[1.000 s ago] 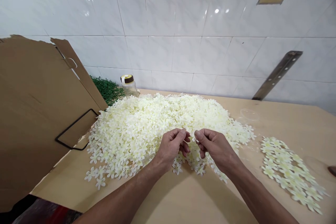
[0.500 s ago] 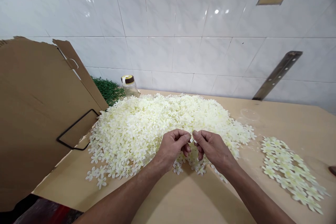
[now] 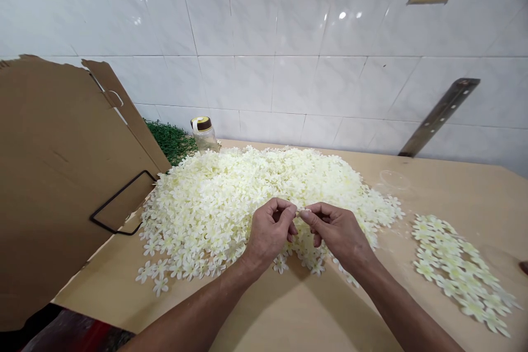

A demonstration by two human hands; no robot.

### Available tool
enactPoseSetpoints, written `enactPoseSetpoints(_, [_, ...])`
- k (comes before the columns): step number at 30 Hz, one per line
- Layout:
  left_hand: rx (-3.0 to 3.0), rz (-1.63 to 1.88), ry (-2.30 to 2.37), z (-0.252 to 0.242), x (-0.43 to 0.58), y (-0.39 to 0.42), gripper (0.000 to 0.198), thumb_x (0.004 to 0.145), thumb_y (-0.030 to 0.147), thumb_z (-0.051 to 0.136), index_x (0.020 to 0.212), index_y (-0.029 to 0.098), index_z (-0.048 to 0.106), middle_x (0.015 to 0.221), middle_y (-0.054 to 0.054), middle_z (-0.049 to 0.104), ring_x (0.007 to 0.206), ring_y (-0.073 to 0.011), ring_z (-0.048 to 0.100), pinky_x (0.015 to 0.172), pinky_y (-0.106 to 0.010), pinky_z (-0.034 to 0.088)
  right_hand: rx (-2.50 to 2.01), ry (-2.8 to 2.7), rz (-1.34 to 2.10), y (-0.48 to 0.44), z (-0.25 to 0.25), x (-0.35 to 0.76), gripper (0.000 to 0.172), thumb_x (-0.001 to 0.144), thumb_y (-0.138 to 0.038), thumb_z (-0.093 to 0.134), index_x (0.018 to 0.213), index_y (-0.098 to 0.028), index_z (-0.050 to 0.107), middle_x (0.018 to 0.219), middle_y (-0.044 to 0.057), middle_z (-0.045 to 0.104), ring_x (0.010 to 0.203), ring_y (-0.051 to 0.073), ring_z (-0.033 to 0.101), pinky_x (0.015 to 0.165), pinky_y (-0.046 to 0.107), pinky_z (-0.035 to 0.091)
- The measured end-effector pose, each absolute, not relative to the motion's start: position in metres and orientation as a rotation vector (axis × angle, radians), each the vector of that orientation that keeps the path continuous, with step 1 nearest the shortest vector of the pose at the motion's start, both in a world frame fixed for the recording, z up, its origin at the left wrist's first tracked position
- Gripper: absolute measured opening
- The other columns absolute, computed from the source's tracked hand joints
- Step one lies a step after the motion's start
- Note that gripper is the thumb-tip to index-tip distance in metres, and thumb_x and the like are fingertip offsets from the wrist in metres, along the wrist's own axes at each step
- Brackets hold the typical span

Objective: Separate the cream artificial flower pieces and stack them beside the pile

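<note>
2 hands, 1 flwr pile, 1 flwr patch, 1 btl, 1 brkt.

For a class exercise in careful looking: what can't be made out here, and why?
Head view: white piece between the left hand and right hand, too small and partly covered by the hands to identify.
Head view: base of the bottle, hidden behind the flower pile.
Head view: dark object, cut off by the right edge.
Head view: red material, blurred, cut off by the bottom edge.

left fingers and right fingers apparently pinch something by white flowers.
</note>
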State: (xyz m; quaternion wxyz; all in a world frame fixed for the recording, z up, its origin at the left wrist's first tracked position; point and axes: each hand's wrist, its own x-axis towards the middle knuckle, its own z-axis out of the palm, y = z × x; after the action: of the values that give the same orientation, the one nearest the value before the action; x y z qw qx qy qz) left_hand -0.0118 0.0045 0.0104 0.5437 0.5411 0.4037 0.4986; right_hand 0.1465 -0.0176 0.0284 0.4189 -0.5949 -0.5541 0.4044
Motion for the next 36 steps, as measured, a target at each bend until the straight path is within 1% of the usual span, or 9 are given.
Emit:
enactPoseSetpoints(3, [1.252,1.178,0.943,0.0113,-0.0123,0.0049,0.028,0.086,0.044,0.063,0.082,0.016,0.061,0.055,0.001,0.058,0.046,-0.0108,0.052,0.047,-0.023,0.046,-1.508,-1.422,0.973,-0.0179,0.0277,0.1484,0.042,0.084,-0.058,0.063,0.072,-0.019,0.064,0.054,-0.003,0.053,0.044,0.012,0.054,0.046,0.024,0.041])
enactPoseSetpoints(7, [1.173,1.135,0.932,0.0134,-0.0126,0.0063,0.03,0.083,0.045,0.066,0.078,0.016,0.061,0.055,0.0,0.058,0.048,-0.0119,0.055,0.046,-0.022,0.045,-1.481,-1.423,0.998,-0.0185,0.0256,0.1503,0.044,0.084,-0.06,0.061,0.067,-0.02,0.057,0.051,-0.004,0.05,0.043,0.012,0.053,0.045,0.023,0.042])
enactPoseSetpoints(11, [1.087,1.114,0.912,0.0148,-0.0124,0.007,0.033,0.082,0.047,0.067,0.078,0.015,0.062,0.06,-0.001,0.059,0.049,-0.0111,0.055,0.046,-0.022,0.044,-1.406,-1.347,1.059,-0.0181,0.024,0.1502,0.051,0.084,-0.064,0.059,0.061,-0.02,0.05,0.055,-0.004,0.048,0.04,0.01,0.049,0.042,0.024,0.042])
enactPoseSetpoints(15, [1.054,1.068,0.882,0.0153,-0.013,0.0078,0.036,0.081,0.049,0.068,0.085,0.013,0.066,0.07,-0.003,0.061,0.052,-0.0107,0.056,0.048,-0.022,0.044,-1.365,-1.342,1.155,-0.018,0.0247,0.1497,0.05,0.083,-0.065,0.059,0.064,-0.019,0.055,0.055,-0.003,0.049,0.043,0.012,0.05,0.044,0.025,0.044])
enactPoseSetpoints(18, [0.981,0.981,0.815,0.0163,-0.0141,0.0081,0.04,0.08,0.052,0.068,0.09,0.013,0.067,0.078,-0.005,0.062,0.055,-0.0111,0.058,0.049,-0.024,0.045,-1.339,-1.362,1.186,-0.018,0.0248,0.1502,0.05,0.084,-0.064,0.059,0.063,-0.019,0.053,0.055,-0.003,0.048,0.043,0.012,0.05,0.043,0.025,0.044])
enactPoseSetpoints(23, [0.87,0.838,0.697,0.0184,-0.0156,0.0086,0.038,0.073,0.049,0.076,0.079,0.013,0.064,0.068,-0.002,0.059,0.054,-0.0103,0.056,0.049,-0.022,0.042,-1.343,-1.388,1.217,-0.0173,0.0236,0.1523,0.05,0.082,-0.065,0.061,0.062,-0.019,0.053,0.053,-0.004,0.047,0.042,0.011,0.048,0.042,0.024,0.043])
enactPoseSetpoints(28, [0.824,0.849,0.719,0.0167,-0.0154,0.0109,0.035,0.067,0.042,0.082,0.078,0.013,0.065,0.063,0.001,0.056,0.048,-0.0072,0.051,0.047,-0.02,0.039,-1.401,-1.403,1.272,-0.0173,0.0252,0.1512,0.05,0.08,-0.064,0.063,0.061,-0.018,0.056,0.049,-0.004,0.048,0.038,0.01,0.046,0.039,0.023,0.041])
enactPoseSetpoints(30, [0.819,0.859,0.724,0.0148,-0.0152,0.012,0.033,0.068,0.04,0.082,0.077,0.013,0.065,0.064,0.001,0.057,0.049,-0.0068,0.051,0.047,-0.02,0.039,-1.383,-1.42,1.319,-0.0176,0.0264,0.1506,0.048,0.079,-0.063,0.064,0.062,-0.018,0.058,0.049,-0.004,0.049,0.039,0.01,0.047,0.039,0.022,0.041])
enactPoseSetpoints(36, [0.801,0.969,0.748,0.0126,-0.0164,0.0141,0.03,0.077,0.041,0.075,0.075,0.015,0.059,0.063,0.002,0.055,0.052,-0.0082,0.052,0.046,-0.02,0.039,-1.291,-1.42,1.404,-0.0187,0.0284,0.1546,0.04,0.079,-0.054,0.07,0.066,-0.018,0.06,0.052,-0.004,0.052,0.044,0.01,0.049,0.043,0.023,0.044])
